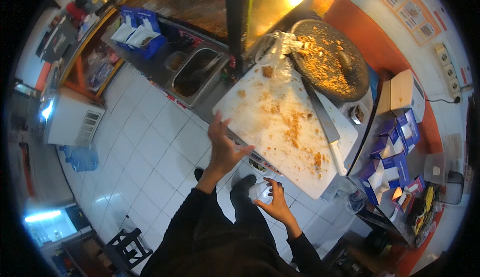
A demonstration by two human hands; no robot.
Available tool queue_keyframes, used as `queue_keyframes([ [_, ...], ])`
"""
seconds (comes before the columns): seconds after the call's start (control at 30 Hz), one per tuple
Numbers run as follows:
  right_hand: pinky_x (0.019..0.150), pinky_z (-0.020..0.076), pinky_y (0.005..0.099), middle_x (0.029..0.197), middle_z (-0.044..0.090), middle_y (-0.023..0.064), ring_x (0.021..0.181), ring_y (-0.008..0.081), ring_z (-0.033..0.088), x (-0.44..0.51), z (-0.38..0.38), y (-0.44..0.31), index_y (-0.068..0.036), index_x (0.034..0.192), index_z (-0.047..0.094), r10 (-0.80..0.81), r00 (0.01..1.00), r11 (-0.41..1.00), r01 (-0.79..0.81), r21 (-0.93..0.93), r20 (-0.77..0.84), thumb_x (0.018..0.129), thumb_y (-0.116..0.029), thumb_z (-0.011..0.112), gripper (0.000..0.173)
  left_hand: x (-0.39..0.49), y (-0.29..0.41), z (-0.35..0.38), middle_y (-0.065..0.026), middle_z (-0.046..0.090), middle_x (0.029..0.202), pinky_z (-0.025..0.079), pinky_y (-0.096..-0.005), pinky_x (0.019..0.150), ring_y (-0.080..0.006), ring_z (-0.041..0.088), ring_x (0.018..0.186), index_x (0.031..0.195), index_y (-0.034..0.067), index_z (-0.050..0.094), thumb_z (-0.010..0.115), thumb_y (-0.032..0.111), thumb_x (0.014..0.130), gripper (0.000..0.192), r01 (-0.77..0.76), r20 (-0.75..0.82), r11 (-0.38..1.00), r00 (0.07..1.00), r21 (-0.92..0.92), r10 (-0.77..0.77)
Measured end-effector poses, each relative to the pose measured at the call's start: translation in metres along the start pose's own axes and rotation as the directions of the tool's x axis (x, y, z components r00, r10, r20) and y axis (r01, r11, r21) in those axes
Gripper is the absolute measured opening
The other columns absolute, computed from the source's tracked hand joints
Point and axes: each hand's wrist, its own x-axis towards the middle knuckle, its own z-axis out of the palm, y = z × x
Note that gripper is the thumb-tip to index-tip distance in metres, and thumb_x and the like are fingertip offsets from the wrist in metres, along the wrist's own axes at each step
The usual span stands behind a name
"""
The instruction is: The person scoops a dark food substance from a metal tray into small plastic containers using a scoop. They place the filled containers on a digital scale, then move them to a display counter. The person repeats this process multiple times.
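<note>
My right hand grips a small clear plastic cup below the front edge of the white cutting board. Fingers spread, my left hand is at the board's left front edge with nothing in it; whether it touches the board I cannot tell. Brown crumbs are scattered over the board. A large knife with a white handle lies across its right side. Behind it sits a round stone mortar with orange-brown bits in it. A clear plastic bag lies against the mortar's left side.
Left of the board is a steel food pan with a ladle in dark sauce. Blue-and-white boxes stand open on the right counter; more boxes are at the far left. A lit glass case rises behind. A dark stool stands on the tiled floor.
</note>
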Motion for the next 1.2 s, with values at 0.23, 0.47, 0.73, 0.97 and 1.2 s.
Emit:
queue_keyframes([
  [0.23,0.099,0.0347,0.0444,0.117,0.045,0.0217,0.112,0.0355,0.042,0.030,0.023,0.020,-0.004,0.132,0.039,-0.115,0.993,0.974,0.120,-0.191,0.037,0.065,-0.029,0.081,0.083,0.035,-0.103,-0.091,-0.0104,0.048,0.121,0.047,-0.0366,0.081,-0.0214,0.053,0.102,0.130,0.002,0.041,0.061,0.042,0.089,0.060,0.452,0.023,0.420,0.701,-0.787,-0.712],
  [0.47,0.105,0.0233,0.0515,0.129,0.040,0.0209,0.123,0.0383,0.036,0.050,0.039,0.022,-0.001,0.136,0.031,-0.125,0.975,0.944,0.061,-0.325,-0.183,0.067,-0.027,0.079,0.088,0.106,-0.157,-0.102,-0.0047,0.057,0.113,0.049,-0.0444,0.083,-0.0204,0.055,0.100,0.123,0.008,0.055,0.064,0.035,0.088,0.046,0.561,0.345,0.130,0.659,-0.818,-0.669],
  [0.73,0.107,0.0217,0.0518,0.132,0.036,0.0244,0.127,0.0401,0.031,0.086,0.081,0.044,0.002,0.136,0.028,-0.161,0.914,0.921,0.004,-0.390,-0.371,0.068,-0.018,0.079,0.088,0.107,-0.160,-0.106,-0.0053,0.061,0.109,0.048,-0.0345,0.084,-0.0171,0.059,0.095,0.120,0.004,0.058,0.069,0.023,0.085,0.041,0.541,0.457,0.023,0.732,-0.841,-0.506],
  [0.97,0.083,0.0463,0.0437,0.104,0.063,0.0240,0.097,0.0394,0.061,0.173,0.070,0.083,0.000,0.127,0.047,0.057,0.953,0.501,-0.284,-0.817,-0.296,0.086,-0.031,0.060,0.053,0.094,-0.155,-0.110,-0.0110,0.067,0.096,0.056,-0.0273,0.068,-0.0160,0.065,0.080,0.108,-0.004,0.065,0.069,0.014,0.083,0.031,0.357,0.297,0.042,0.832,-0.933,-0.469],
  [1.2,0.068,0.0515,0.0403,0.103,0.062,0.0186,0.089,0.0339,0.063,0.210,0.046,0.110,-0.008,0.138,0.033,0.440,0.893,0.090,0.060,-0.994,0.094,0.096,-0.020,0.042,0.044,0.003,-0.180,-0.169,-0.0115,0.065,0.100,0.054,-0.0288,0.074,-0.0170,0.064,0.087,0.117,-0.005,0.060,0.068,0.016,0.085,0.039,0.312,0.229,0.094,0.840,-0.945,-0.491],
])
